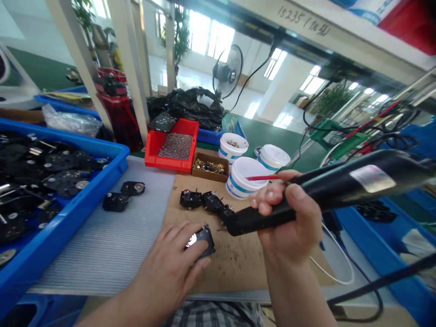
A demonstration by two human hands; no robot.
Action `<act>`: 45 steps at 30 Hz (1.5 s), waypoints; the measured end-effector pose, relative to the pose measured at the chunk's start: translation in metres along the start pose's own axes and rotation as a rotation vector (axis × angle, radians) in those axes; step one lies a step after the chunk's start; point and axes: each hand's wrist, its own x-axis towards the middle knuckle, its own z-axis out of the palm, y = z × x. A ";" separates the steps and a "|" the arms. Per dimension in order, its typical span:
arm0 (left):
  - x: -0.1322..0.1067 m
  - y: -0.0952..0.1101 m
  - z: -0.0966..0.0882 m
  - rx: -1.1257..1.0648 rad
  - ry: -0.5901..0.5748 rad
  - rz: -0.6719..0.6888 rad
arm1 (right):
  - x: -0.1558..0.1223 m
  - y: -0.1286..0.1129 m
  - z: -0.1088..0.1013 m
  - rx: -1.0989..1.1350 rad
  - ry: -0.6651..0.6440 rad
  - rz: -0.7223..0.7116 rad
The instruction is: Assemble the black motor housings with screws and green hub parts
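Observation:
My left hand (177, 256) is closed around a small black mechanism (204, 237) with a shiny patch, resting on the brown board. My right hand (294, 211) grips a black hand-held power tool (344, 179) with a pale label on its body. The tool's bent end (235, 223) points down to the left, above the board, apart from my left hand. A thin red rod (262, 177) runs from the white tub toward my right fingers; whether they touch it I cannot tell. More black mechanisms (190, 199) sit in a row just behind the tool's end.
At left, a blue crate (116, 156) holds many black mechanisms; two loose ones (116, 202) lie beside it. A red bin (148, 159) of small metal parts, a cardboard box (195, 169) of brass-coloured parts and white tubs (235, 186) stand behind. Cables (371, 290) hang at right.

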 end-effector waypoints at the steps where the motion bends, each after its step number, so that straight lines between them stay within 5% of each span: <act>1: 0.006 0.001 -0.006 0.029 -0.052 0.002 | 0.000 -0.007 -0.005 0.010 0.042 -0.021; 7: 0.049 0.007 -0.030 0.248 -0.364 0.121 | -0.009 -0.024 -0.030 0.073 0.099 -0.008; 14: 0.070 0.017 -0.037 0.315 -0.486 0.189 | -0.017 -0.028 -0.051 0.133 0.067 0.001; 17: 0.074 0.015 -0.049 0.254 -0.418 0.154 | -0.018 -0.030 -0.059 0.146 0.063 -0.011; 20: 0.071 0.010 -0.059 0.047 -0.216 -0.001 | -0.018 -0.028 -0.065 0.161 0.075 -0.003; 25: 0.051 0.002 -0.050 -0.022 0.033 -0.167 | -0.020 -0.022 -0.070 0.174 0.099 0.054; 31: 0.034 0.005 -0.036 0.075 0.092 -0.192 | -0.024 -0.019 -0.068 0.190 0.098 0.072; 45: 0.022 0.013 -0.010 0.224 0.084 -0.012 | -0.030 -0.015 -0.059 0.218 0.086 0.120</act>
